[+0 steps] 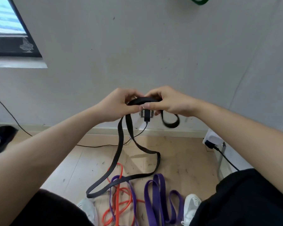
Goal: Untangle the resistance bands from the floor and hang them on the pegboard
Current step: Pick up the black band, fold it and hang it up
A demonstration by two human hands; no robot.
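Both hands meet in the middle of the frame on the black band (144, 100). The left hand (119, 104) grips it with curled fingers, and the right hand (170, 101) pinches the same arc between thumb and fingers, just beside the left. A short loop of the band dangles below the right hand. The rest hangs down from the left hand to the floor (178, 160), where its long loop lies across the orange band (117, 195) and a thin purple strand at bottom centre. Wider purple bands (161, 190) lie folded just to the right, between the person's white shoes.

The step in hand looks like working a twist or knot out of the black band. It probably goes best if one hand holds the band still while the other feeds the short loop back through, rather than pulling both ways and tightening it. Lifting slowly should keep the trailing loop from dragging the others along. A green band (197, 0) shows at the top edge; the pegboard itself is out of view.
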